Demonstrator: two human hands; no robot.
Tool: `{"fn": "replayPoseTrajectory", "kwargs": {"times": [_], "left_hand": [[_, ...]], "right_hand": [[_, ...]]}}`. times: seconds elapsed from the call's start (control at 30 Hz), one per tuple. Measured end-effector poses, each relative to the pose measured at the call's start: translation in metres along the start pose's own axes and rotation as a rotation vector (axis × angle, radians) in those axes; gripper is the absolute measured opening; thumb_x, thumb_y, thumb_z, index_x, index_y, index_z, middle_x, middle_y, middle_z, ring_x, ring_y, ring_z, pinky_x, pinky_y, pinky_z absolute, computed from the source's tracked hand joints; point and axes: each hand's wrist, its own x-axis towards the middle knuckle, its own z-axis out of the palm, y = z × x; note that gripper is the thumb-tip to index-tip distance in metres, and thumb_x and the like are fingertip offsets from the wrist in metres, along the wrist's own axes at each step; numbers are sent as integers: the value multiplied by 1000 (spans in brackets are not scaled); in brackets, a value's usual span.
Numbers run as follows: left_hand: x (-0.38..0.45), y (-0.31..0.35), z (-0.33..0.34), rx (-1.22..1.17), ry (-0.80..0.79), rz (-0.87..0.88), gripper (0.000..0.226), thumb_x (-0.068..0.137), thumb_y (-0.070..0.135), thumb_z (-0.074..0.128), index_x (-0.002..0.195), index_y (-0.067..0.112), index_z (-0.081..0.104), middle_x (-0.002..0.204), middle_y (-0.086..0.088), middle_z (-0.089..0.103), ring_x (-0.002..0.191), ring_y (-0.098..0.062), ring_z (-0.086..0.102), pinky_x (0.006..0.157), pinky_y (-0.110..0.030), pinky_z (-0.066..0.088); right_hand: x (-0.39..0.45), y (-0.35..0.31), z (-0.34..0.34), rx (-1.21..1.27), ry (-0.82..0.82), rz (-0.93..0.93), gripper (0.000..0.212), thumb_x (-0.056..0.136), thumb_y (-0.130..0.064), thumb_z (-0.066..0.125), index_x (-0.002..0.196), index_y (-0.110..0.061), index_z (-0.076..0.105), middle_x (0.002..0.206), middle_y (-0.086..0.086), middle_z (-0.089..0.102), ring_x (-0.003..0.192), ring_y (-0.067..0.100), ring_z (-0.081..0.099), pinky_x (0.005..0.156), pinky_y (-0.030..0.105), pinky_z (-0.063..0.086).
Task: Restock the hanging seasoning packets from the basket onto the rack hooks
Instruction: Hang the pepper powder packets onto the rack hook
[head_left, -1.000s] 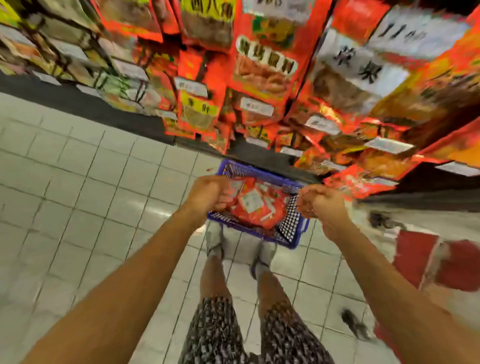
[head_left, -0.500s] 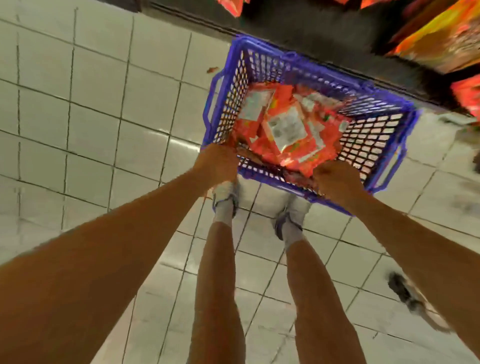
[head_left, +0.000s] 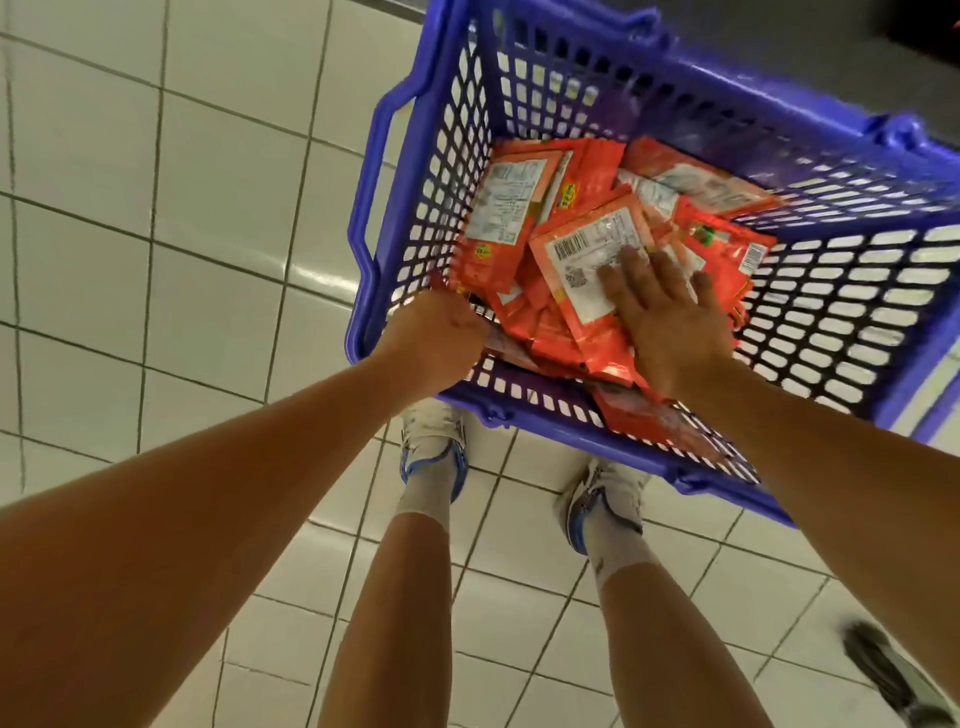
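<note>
- Head view: the basket (head_left: 374, 218) stands on the tiled floor (head_left: 156, 260), holding a heap of orange packets (head_left: 524, 218).
- The left hand (head_left: 436, 338) curls over the near rim, pinching a packet's edge.
- The right hand (head_left: 670, 317) lies flat, fingers spread wide, on the pile.

The floor (head_left: 156, 218) was covered with large pale glossy tiles with thin dark joints. A bright reflection of a ceiling light lay on one tile. At the top edge ran a dark band (head_left: 779, 36), perhaps the base of a shelf.
</note>
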Motion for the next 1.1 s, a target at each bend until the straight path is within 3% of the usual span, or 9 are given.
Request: {"fn": "replayPoseTrajectory", "kwargs": {"times": [0.17, 0.33, 0.43, 0.5, 0.6, 0.73, 0.83, 1.0, 1.1], "left_hand": [[5, 3, -1, 173, 89, 126, 29, 95, 12, 53, 121, 12, 66, 117, -14, 67, 110, -32, 64, 87, -36, 52], [-3, 15, 2, 450, 113, 498, 73, 89, 19, 69, 153, 32, 36, 160, -8, 31, 146, -31, 33, 113, -48, 41], [-5, 23, 7, 365, 73, 517, 27, 98, 22, 59, 124, 22, 66, 112, -4, 68, 102, -28, 67, 79, -38, 57], [-6, 21, 6, 260, 117, 391, 16, 101, 22, 52, 105, 15, 66, 78, 2, 62, 71, -23, 65, 59, -31, 52], [-2, 2, 2, 181, 285, 273, 13, 102, 23, 48, 101, 16, 59, 74, 4, 58, 65, -20, 60, 53, -28, 46], [-2, -21, -1, -99, 421, 211, 15, 102, 21, 49, 111, 16, 60, 78, 10, 62, 59, -8, 62, 43, -11, 41], [-4, -28, 2, -186, 406, 234, 20, 99, 27, 47, 115, 21, 59, 77, 14, 62, 65, 10, 63, 46, -5, 41], [-1, -23, 0, -217, 399, 172, 19, 101, 20, 48, 114, 17, 61, 77, 10, 62, 55, -4, 61, 43, -8, 40], [-2, -16, -5, -231, 389, 113, 18, 102, 15, 47, 113, 15, 61, 81, 3, 66, 62, -8, 60, 43, -11, 40]], "right_hand": [[-18, 4, -36, 260, 56, -114, 70, 87, -14, 63, 153, -22, 41, 156, 8, 45, 132, 39, 50, 100, 54, 49], [-45, -7, -81, 462, 44, -330, 69, 74, -3, 65, 139, -28, 61, 120, 10, 73, 103, 35, 70, 86, 46, 56], [-43, -22, -85, 664, 127, -281, 48, 86, -14, 60, 132, -25, 66, 113, 6, 76, 96, 30, 72, 86, 44, 57], [-27, -23, -82, 716, 282, -114, 42, 91, -17, 67, 133, -21, 62, 114, 8, 74, 99, 30, 70, 88, 44, 56], [11, -19, -78, 550, 355, 89, 59, 86, -13, 69, 141, -17, 50, 127, 16, 65, 115, 38, 60, 90, 44, 52], [68, -45, -66, 100, 196, -117, 96, 76, -15, 75, 158, -17, 23, 166, 16, 21, 154, 36, 12, 123, 56, 18], [97, -73, -47, -102, 49, -202, 108, 81, -23, 73, 161, -29, 1, 169, 7, -9, 154, 31, -15, 120, 57, -3], [82, -57, -40, -106, 190, -175, 64, 83, -23, 71, 143, -32, 52, 154, 1, 46, 146, 32, 31, 119, 55, 17], [49, -31, -53, 322, 252, -183, 33, 92, -13, 64, 124, -16, 68, 124, 8, 69, 122, 34, 58, 107, 46, 42]]}}
